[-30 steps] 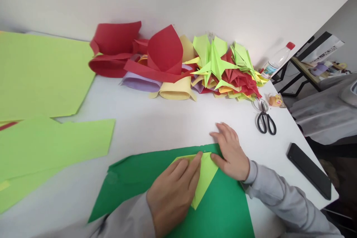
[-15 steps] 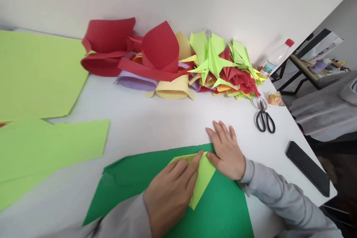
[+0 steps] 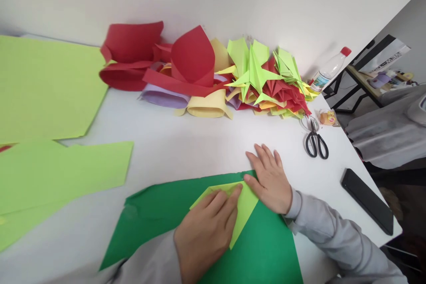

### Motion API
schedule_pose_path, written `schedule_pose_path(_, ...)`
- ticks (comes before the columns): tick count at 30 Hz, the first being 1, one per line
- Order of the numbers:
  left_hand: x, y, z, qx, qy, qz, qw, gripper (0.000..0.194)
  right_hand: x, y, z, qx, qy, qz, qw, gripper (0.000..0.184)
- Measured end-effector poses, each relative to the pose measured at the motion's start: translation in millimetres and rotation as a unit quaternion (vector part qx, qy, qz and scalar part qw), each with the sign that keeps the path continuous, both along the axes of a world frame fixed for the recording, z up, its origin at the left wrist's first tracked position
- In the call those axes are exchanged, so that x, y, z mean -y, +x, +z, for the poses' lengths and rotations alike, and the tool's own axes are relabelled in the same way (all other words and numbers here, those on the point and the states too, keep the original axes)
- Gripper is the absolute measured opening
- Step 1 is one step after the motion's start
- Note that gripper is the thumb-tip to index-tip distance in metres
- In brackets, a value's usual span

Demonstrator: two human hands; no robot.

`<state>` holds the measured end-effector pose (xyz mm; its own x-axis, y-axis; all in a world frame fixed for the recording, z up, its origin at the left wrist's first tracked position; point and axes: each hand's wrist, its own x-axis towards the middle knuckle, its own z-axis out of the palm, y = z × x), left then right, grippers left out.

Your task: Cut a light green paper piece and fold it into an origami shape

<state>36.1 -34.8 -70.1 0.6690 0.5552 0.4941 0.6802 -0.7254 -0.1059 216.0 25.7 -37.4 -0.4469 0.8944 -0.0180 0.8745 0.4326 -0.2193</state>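
Observation:
A folded lime-green paper triangle (image 3: pixel 245 213) lies on a dark green sheet (image 3: pixel 266 248) on the white table (image 3: pixel 193 146). My left hand (image 3: pixel 206 230) rests flat on the triangle, fingers stretched out, fingertips pressing its upper edge. My right hand (image 3: pixel 271 179) lies flat at the sheet's top right corner, fingers spread, thumb touching the triangle's upper right edge. Neither hand grips anything.
Large lime-green sheets (image 3: pixel 49 93) cover the left side. Rolled red, yellow and purple paper (image 3: pixel 186 71) and several folded paper figures (image 3: pixel 262 80) pile against the wall. Black scissors (image 3: pixel 316 142), a black phone (image 3: pixel 366 206), a plastic bottle (image 3: pixel 329 71) and a small wrapped snack (image 3: pixel 328 117) lie at the right edge.
My left fingers slid slightly along the triangle's upper edge, uncovering more of its left point. My right hand stays flat, its thumb now closer to the fold.

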Motion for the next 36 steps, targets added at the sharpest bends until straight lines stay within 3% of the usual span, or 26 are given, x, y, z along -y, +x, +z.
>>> schedule_pose_path(11, 6.7, 2.0, 7.5, -0.027, 0.016, 0.027, 0.999, 0.033, 2.0, -4.1, 0.8, -0.022, 0.046, 0.005, 0.999, 0.044)
schedule_pose_path(14, 8.7, 1.8, 6.4, -0.028, -0.007, 0.051, 0.998, 0.035, 3.4, -1.5, -2.9, -0.076, 0.097, 0.078, 0.989, 0.028)
schedule_pose_path(18, 11.4, 3.0, 5.3, -0.047, -0.023, 0.06, 0.997, 0.035, 3.7, -0.1, -6.9, -0.123, 0.174, 0.178, 0.961, 0.023)
schedule_pose_path(26, 15.7, 8.8, 5.5, 0.02, -0.029, 0.114, 0.993, 0.028, 11.4, -9.2, 4.2, -0.047, 0.248, 0.214, 0.944, 0.017)
schedule_pose_path(36, 14.8, 9.1, 9.2, 0.008, 0.018, 0.114, 0.993, 0.033, 26.2, -14.6, 4.5, 0.021, 0.252, 0.216, 0.943, 0.025)
